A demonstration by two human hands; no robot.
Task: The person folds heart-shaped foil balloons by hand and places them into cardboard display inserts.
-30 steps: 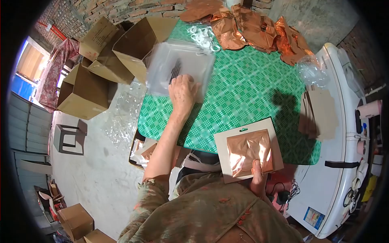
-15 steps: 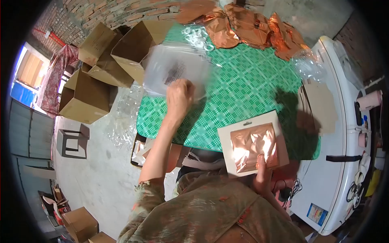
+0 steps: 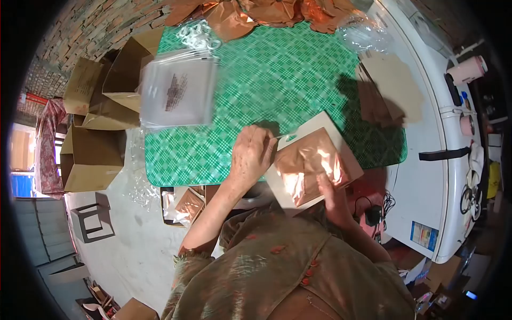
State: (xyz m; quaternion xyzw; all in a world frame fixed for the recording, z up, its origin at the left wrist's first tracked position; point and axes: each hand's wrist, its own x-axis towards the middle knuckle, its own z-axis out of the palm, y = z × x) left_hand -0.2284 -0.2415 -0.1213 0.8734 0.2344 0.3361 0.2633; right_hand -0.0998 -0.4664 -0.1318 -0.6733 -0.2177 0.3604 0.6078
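Left hand — now curled at card

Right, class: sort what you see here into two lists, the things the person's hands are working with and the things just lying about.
In hand:
- left hand, at the card's edge
- right hand, thumb on the foil
- card backing
- copper foil piece on the card

Lying about:
- clear plastic bags
- foil heap
- blank cards
- open cardboard boxes
- pink cup
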